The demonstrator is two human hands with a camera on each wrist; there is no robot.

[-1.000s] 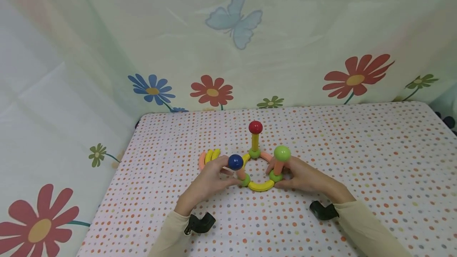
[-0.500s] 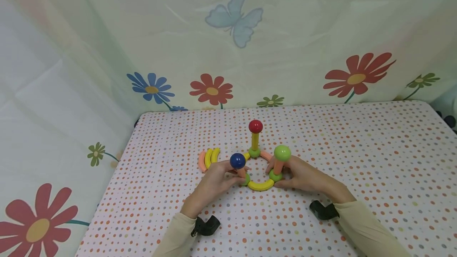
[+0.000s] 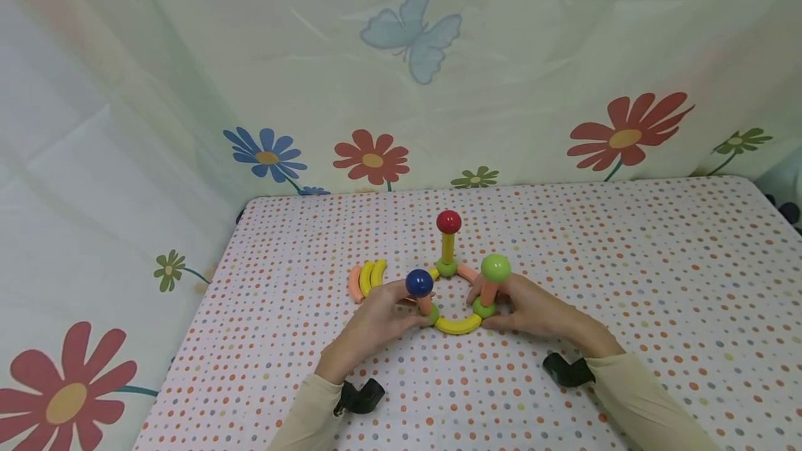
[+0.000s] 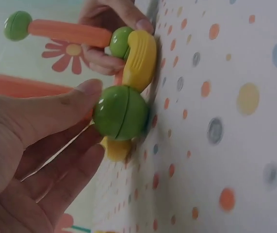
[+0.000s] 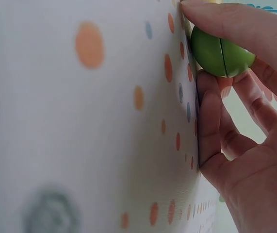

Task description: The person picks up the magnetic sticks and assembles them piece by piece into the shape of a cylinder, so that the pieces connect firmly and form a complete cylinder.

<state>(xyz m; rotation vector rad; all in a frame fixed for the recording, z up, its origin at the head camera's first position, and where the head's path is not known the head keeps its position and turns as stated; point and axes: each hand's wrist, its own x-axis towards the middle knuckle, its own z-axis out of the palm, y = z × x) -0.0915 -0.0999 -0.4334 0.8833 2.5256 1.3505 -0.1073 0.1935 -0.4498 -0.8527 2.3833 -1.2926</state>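
Note:
Magnetic balls and sticks form a ring on the table, with three uprights. My left hand [image 3: 370,322] pinches the left green base ball [image 4: 121,111], under an orange stick topped by a blue ball [image 3: 419,283]. At the right, my right hand [image 3: 532,308] grips another green base ball [image 5: 223,53], from which an orange stick [image 3: 489,294] rises to a light green ball [image 3: 496,268]. A yellow curved stick [image 3: 458,326] joins these two bases in front. The far upright is a yellow stick [image 3: 447,249] with a red ball [image 3: 448,222], beside a pinkish curved stick [image 3: 467,274].
Left of the ring lie loose curved sticks, two yellow [image 3: 366,280] and one pinkish [image 3: 355,284], near my left hand. The table [image 3: 626,263] wears a dotted cloth. Behind it hangs a flowered curtain [image 3: 514,89].
My left hand has shifted slightly right, and the blue-topped upright has moved right with it, straightening a little. The right hand has stayed in place.

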